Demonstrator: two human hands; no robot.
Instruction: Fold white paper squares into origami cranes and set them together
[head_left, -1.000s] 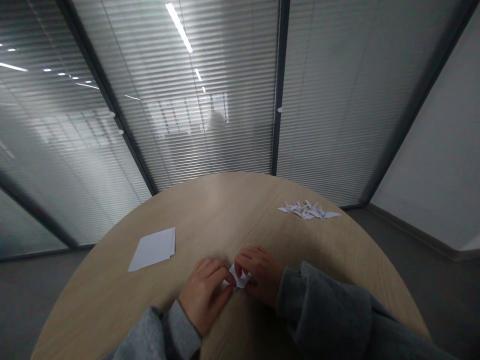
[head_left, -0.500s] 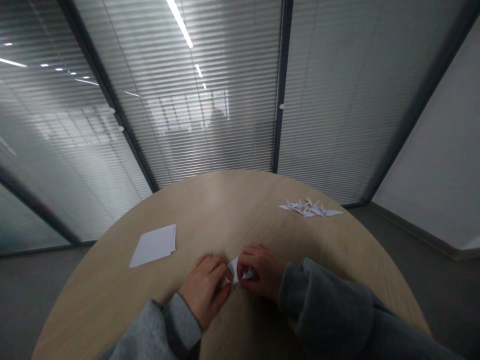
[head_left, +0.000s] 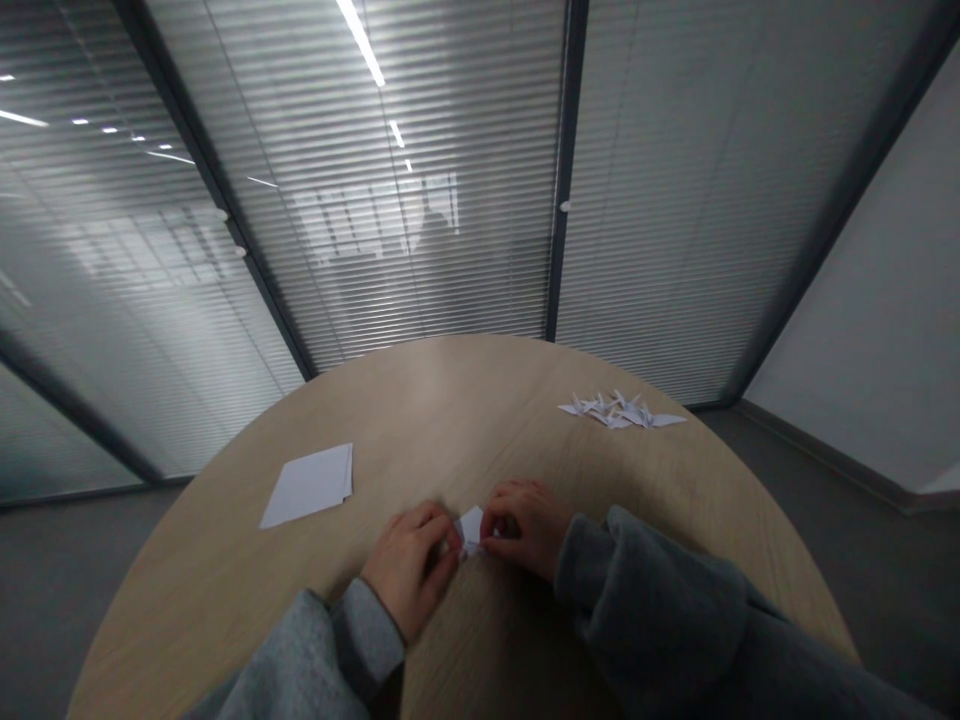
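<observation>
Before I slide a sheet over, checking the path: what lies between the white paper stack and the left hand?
Head view: only bare table between the white paper stack and the left hand.

The small folded paper [head_left: 471,528] is white. White also are the sheets [head_left: 309,484] at the left and the folded figures [head_left: 621,411] at the far right. The table [head_left: 450,420] is pale wood with fine grain. The left sleeve [head_left: 315,670] is light grey, the right sleeve [head_left: 660,620] darker grey. The blinds [head_left: 450,200] show thin horizontal stripes.

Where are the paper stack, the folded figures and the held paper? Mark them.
paper stack [head_left: 309,484], head view, top sheet's middle
folded figures [head_left: 621,411], head view, pile's centre
held paper [head_left: 471,526], head view, visible white part
</observation>
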